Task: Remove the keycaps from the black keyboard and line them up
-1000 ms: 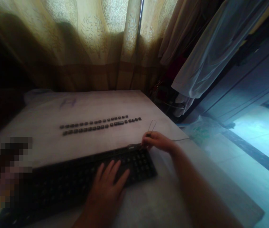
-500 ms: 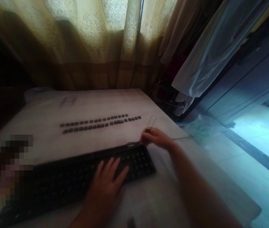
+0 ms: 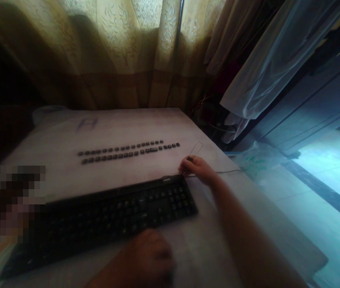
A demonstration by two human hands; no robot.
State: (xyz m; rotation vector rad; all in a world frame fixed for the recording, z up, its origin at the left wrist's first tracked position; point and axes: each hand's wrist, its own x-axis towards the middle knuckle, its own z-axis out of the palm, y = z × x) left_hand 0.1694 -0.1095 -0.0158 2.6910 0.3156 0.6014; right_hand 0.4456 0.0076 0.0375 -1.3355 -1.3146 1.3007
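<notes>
A black keyboard (image 3: pixel 104 218) lies across the near part of a pale table (image 3: pixel 122 132). My right hand (image 3: pixel 196 170) sits at the keyboard's far right corner, fingers closed on a thin wire keycap puller (image 3: pixel 196 150) whose loop sticks up past the knuckles. My left hand (image 3: pixel 148 260) is blurred, off the keys, just in front of the keyboard's near edge; its fingers look curled and it holds nothing visible. Two rows of loose dark keycaps (image 3: pixel 128 152) lie on the table beyond the keyboard.
Patterned curtains (image 3: pixel 122 52) hang behind the table. Clothes (image 3: pixel 265 68) hang at the right, above a pale floor (image 3: pixel 322 176). The table's right edge runs beside my right forearm. A pixelated patch (image 3: pixel 8 200) covers the left side.
My left hand has lifted off the keyboard's keys and drawn back toward me. My right hand has stayed at the far right corner with the puller.
</notes>
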